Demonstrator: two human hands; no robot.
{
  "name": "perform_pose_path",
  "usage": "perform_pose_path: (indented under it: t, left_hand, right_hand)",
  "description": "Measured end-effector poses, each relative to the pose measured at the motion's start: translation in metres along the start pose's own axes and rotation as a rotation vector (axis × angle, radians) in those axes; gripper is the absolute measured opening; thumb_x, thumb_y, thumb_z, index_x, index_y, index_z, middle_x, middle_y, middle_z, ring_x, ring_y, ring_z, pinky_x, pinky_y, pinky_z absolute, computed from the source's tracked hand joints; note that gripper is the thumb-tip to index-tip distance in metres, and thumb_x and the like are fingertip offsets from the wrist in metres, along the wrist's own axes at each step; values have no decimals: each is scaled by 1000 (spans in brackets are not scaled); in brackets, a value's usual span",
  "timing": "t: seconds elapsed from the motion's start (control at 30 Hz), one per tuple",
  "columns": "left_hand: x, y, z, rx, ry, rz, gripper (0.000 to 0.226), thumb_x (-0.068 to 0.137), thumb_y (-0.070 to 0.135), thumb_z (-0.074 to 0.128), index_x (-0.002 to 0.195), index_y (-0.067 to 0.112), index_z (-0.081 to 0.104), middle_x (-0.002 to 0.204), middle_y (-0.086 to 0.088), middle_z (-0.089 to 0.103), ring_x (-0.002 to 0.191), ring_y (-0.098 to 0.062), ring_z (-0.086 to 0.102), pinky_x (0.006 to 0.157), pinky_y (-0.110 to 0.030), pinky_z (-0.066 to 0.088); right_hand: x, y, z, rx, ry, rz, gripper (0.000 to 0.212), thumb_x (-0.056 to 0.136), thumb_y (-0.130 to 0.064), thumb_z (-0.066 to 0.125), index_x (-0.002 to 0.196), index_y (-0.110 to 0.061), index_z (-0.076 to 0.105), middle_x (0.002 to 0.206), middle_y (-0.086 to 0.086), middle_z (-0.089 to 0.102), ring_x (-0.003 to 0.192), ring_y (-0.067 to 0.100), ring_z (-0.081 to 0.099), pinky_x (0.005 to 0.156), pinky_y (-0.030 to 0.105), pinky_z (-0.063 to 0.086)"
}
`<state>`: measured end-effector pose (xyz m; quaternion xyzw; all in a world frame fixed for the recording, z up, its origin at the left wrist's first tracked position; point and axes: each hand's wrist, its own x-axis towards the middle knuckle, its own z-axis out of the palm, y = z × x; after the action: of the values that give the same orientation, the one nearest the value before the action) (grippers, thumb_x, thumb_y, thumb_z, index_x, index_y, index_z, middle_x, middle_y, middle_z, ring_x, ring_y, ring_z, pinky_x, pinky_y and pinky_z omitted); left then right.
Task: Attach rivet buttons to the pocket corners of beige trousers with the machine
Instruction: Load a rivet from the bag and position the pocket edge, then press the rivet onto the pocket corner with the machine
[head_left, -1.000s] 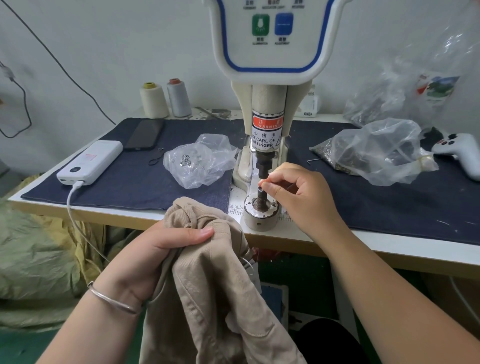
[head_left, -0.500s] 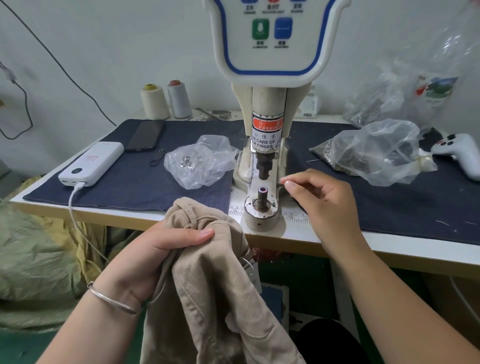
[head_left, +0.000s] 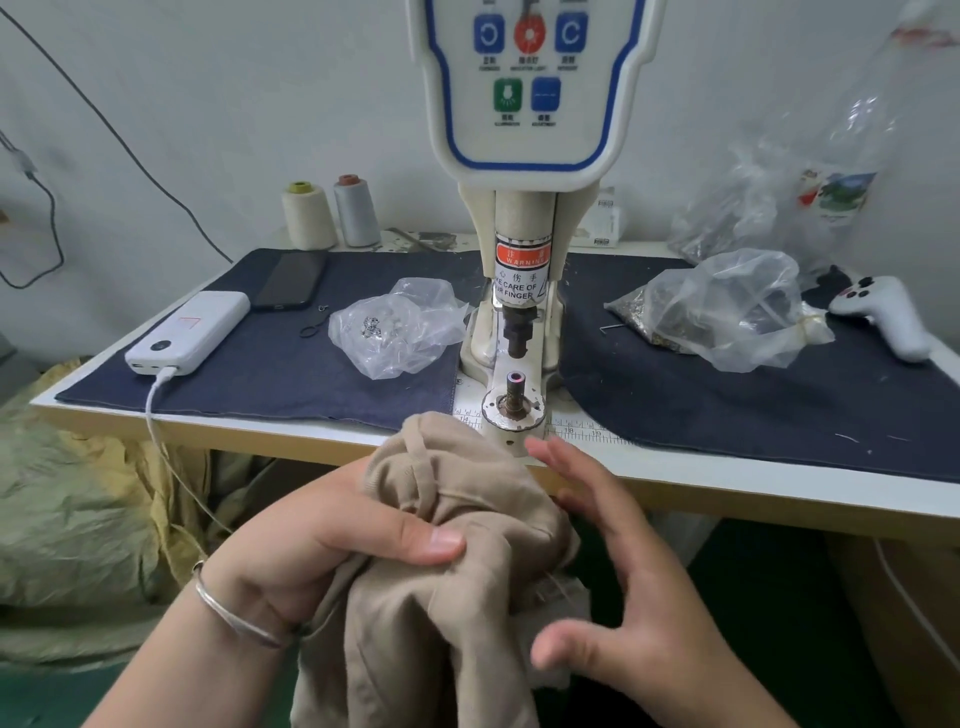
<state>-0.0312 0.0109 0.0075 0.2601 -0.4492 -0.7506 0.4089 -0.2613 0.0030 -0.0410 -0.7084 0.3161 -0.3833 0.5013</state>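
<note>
My left hand (head_left: 332, 551) grips the bunched beige trousers (head_left: 447, 587) in front of the machine (head_left: 524, 218), below the table edge — their pocket corners are hidden in the folds. My right hand (head_left: 639, 597) is blurred, fingers spread, holding nothing. Two thread cones (head_left: 332, 214), two plastic bags (head_left: 405, 332) — contents unclear.

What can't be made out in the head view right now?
- Trousers: pocket corners hidden in bunched folds gripped by the left hand.
- Right hand: motion-blurred; fabric contact unclear.
- Lower die post: too small to tell whether a rivet sits on it.
- Machine: top cropped.
</note>
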Motion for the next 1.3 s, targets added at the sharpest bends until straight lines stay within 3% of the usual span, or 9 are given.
perform_pose_path:
  t: [0.07, 0.17, 0.27, 0.4, 0.6, 0.7, 0.9, 1.07, 1.3]
  left_hand:
    - [1, 2, 7, 19, -62, -29, 41, 78, -14, 63, 118, -2, 62, 111, -21, 71, 105, -30, 69, 90, -37, 55]
    - [0, 7, 14, 81, -91, -75, 31, 83, -7, 64, 109, 8, 73, 105, -11, 75, 101, -21, 72, 87, -31, 56]
    - [-3, 5, 14, 102, 24, -122, 27, 83, 2, 67, 108, 5, 75, 108, -16, 74, 101, -26, 72, 86, -32, 57]
    - [-2, -4, 13, 67, 205, -173, 30, 82, 10, 70, 108, -4, 73, 108, -24, 72, 94, -30, 73, 79, -34, 59]
    - [4, -4, 17, 141, 343, -179, 14, 85, 17, 73, 91, 7, 80, 93, -15, 76, 82, -21, 75, 67, -26, 58]
    - [7, -2, 14, 223, 335, -168, 20, 88, 21, 66, 94, 7, 79, 95, -14, 76, 82, -18, 73, 70, -26, 58]
    - [7, 0, 9, 448, 319, -149, 36, 89, 32, 70, 110, 3, 73, 113, -25, 71, 94, -24, 66, 82, -30, 53]
    - [16, 2, -1, 476, 439, -137, 34, 84, 31, 77, 99, 1, 74, 97, -20, 74, 80, -21, 66, 71, -27, 53]
    - [60, 22, -35, 557, 695, -135, 27, 95, 32, 66, 79, 15, 80, 78, -10, 75, 64, -16, 67, 59, -22, 53]
  right_hand:
    - [3, -8, -6, 93, -176, 90, 110, 51, -51, 91, 146, -35, 39, 145, -11, 49, 135, 6, 44, 110, 24, 36]
    - [7, -15, -16, 157, -357, 236, 56, 66, -13, 87, 118, -18, 68, 118, 6, 70, 114, 18, 64, 94, 28, 51]
    - [3, -4, -30, 272, -323, 356, 42, 62, -5, 80, 103, -6, 72, 100, 17, 72, 91, 27, 66, 77, 32, 51]
    - [4, -1, -50, 553, -472, 391, 50, 74, 2, 65, 124, 1, 60, 114, 19, 65, 97, 25, 64, 80, 29, 51]
    - [15, 2, -75, 632, -314, 434, 59, 65, -9, 84, 117, 7, 59, 114, 25, 62, 99, 29, 63, 83, 30, 54]
    - [20, -6, -84, 559, -354, 491, 71, 62, -13, 86, 120, 12, 54, 119, 33, 57, 104, 36, 56, 84, 35, 52]
    - [29, -31, -113, 27, -417, 599, 45, 55, -19, 89, 90, 4, 72, 90, 24, 71, 76, 27, 67, 65, 28, 55]
    - [56, -30, -120, 226, -246, 634, 14, 69, -6, 80, 82, -3, 76, 85, 18, 73, 69, 22, 71, 60, 27, 58]
    - [119, -23, -109, 201, -66, 643, 23, 66, -16, 75, 84, -3, 76, 79, 16, 73, 61, 22, 71, 55, 29, 58]
